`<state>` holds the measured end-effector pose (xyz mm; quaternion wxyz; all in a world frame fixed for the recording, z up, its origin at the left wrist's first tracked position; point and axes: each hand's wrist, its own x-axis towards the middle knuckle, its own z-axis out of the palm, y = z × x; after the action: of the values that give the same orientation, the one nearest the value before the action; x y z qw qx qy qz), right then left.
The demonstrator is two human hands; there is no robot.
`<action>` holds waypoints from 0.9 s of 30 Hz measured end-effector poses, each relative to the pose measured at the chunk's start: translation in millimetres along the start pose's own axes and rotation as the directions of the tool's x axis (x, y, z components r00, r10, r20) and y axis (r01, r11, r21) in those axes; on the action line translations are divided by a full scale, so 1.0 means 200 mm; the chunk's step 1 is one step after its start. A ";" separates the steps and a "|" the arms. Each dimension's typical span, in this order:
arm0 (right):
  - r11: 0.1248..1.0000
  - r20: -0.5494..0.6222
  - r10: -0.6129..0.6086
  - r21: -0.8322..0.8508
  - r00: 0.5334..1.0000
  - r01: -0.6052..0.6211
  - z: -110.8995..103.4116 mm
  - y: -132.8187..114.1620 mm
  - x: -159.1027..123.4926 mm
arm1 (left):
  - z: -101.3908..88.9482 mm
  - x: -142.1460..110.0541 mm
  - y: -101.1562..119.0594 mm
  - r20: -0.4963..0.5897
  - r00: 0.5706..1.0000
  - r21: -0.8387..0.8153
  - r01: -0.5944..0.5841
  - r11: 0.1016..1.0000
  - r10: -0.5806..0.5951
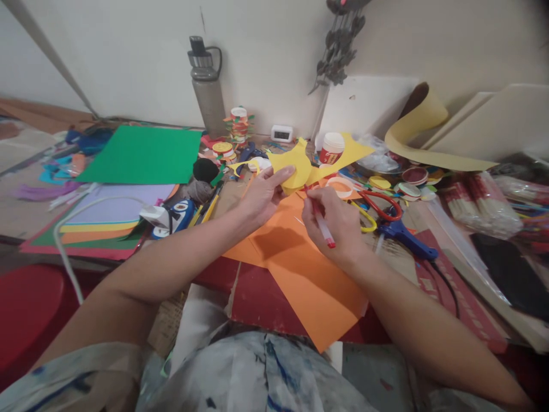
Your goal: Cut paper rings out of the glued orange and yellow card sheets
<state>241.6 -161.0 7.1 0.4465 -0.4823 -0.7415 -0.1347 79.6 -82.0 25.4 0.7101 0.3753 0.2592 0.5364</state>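
Observation:
In the head view, my left hand [265, 195] pinches a piece of yellow paper [299, 163] with curved cut edges, thumb on top. My right hand [338, 224] is wrapped round a red pen [321, 222] with a pale barrel. The pen's upper end leans toward me, and its tip is close to the lower edge of the yellow paper. Whether the tip touches the paper, I cannot tell. Beneath both hands lie orange paper sheets [315, 289], one hanging over the table's front edge. Red-handled scissors [388, 200] lie just right of my right hand.
A blue glue gun [407, 239] lies at the right. Green paper [141, 153] and stacked coloured sheets [107, 206] are at the left. A tall bottle [209, 94], a small digital clock [282, 134] and a paper cup [331, 149] stand behind. A red stool [34, 315] is at lower left.

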 end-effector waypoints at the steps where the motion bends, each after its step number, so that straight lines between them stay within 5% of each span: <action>1: 1.000 -0.008 0.002 0.002 1.000 -0.002 0.00 0.00 0.00 | 0.00 0.00 0.00 -0.007 1.000 0.005 0.004 1.000 -0.004; 27: 0.999 -0.028 -0.042 -0.017 0.999 0.042 0.04 -0.04 -0.02 | 0.03 -0.02 -0.04 -0.104 0.993 -0.016 0.051 0.999 -0.053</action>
<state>232.0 -162.3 0.9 0.4502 -0.4683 -0.7439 -0.1568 87.0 -88.3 21.7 0.7118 0.3351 0.3020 0.5383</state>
